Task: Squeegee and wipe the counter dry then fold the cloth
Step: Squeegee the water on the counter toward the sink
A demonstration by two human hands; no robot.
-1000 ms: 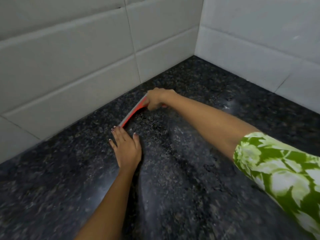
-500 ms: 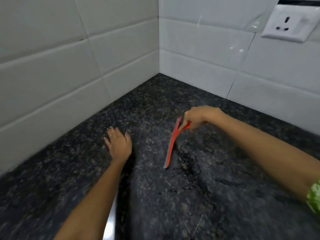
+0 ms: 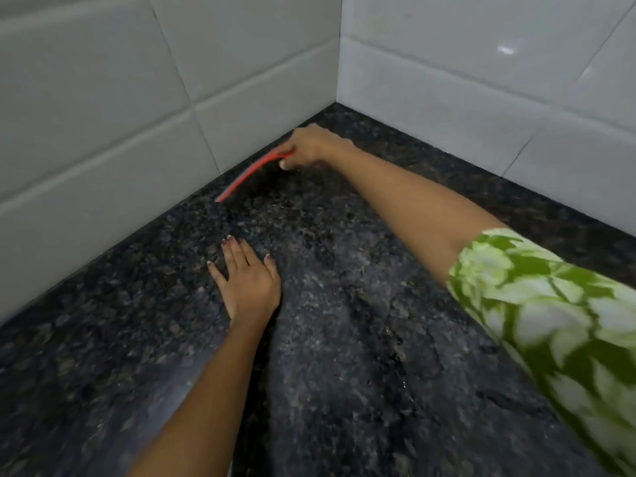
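We see pale grey wall tiles (image 3: 103, 108) on the left meeting more tiles (image 3: 481, 63) at the back in a corner. A green sleeve (image 3: 550, 321) with white leaf print enters at right.

Dark speckled stone counter (image 3: 344, 339), polished, with a faint wet sheen near the middle. Glossy pale ceramic wall tiles (image 3: 447, 63) at the far left and right, catching a light glint. Thin red plastic squeegee (image 3: 251, 173), smooth. Green-and-white printed cloth sleeve (image 3: 550, 321), matt.
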